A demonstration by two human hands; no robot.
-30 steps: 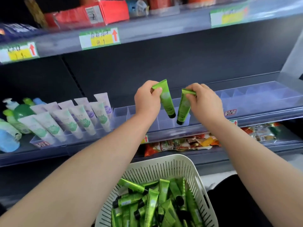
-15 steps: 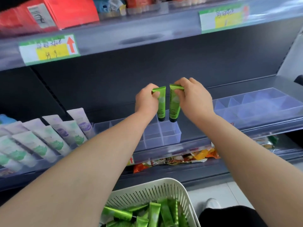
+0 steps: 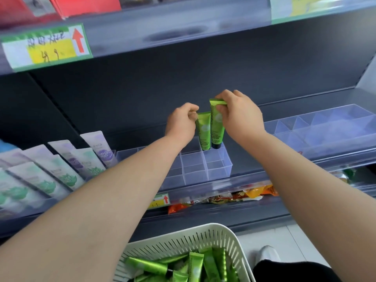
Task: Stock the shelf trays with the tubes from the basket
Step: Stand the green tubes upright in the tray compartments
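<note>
My left hand [image 3: 182, 122] pinches the top of a green tube [image 3: 204, 131], cap down, with its lower end at the back-right cells of the clear divided tray [image 3: 218, 169]. My right hand [image 3: 239, 116] holds a second green tube [image 3: 217, 127] by its crimped top, upright right beside the first, black cap low at the tray's rear edge. The white slotted basket [image 3: 230, 239] at the bottom centre holds several more green tubes [image 3: 195, 265].
White and purple tubes [image 3: 67, 165] lean in a tray on the left. A second clear divided tray [image 3: 325, 129] sits on the shelf to the right. Snack packets [image 3: 223, 197] lie on the shelf below. An upper shelf with price labels [image 3: 46, 47] hangs overhead.
Both hands brought their tubes together and lowered them toward the tray's back-right cells; the left tube has dropped lower than the right. The view shifted closer and rightward.
</note>
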